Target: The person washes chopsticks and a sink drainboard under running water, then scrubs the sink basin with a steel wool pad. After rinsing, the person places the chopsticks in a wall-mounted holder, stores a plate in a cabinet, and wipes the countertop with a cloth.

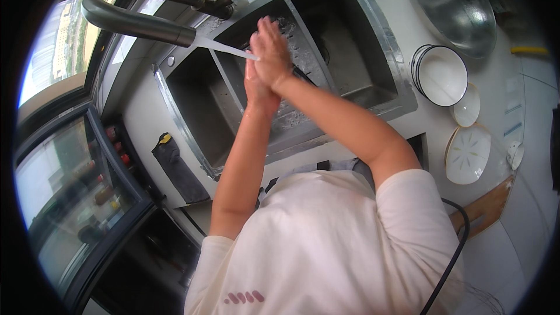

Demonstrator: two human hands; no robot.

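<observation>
My right hand (273,54) lies over my left hand (260,89), the two pressed together above the middle basin of a steel sink (396,59). Both look wet, and I see nothing held between them. A stream of water (225,48) from the gooseneck faucet (144,24) strikes the fingers. The right fingers are stretched out and a little blurred. Most of the left palm and fingers are hidden behind the right hand. Below, suds and water cover part of the middle basin, where a dark thin item (305,75) shows partly beside my right wrist.
Right of the sink stand stacked white bowls (444,76), a small bowl (466,105), patterned plates (468,153) and a large glass lid (450,4). A dark cloth (181,170) lies on the left counter near an open window frame (118,162). A black cable (455,249) hangs by my right side.
</observation>
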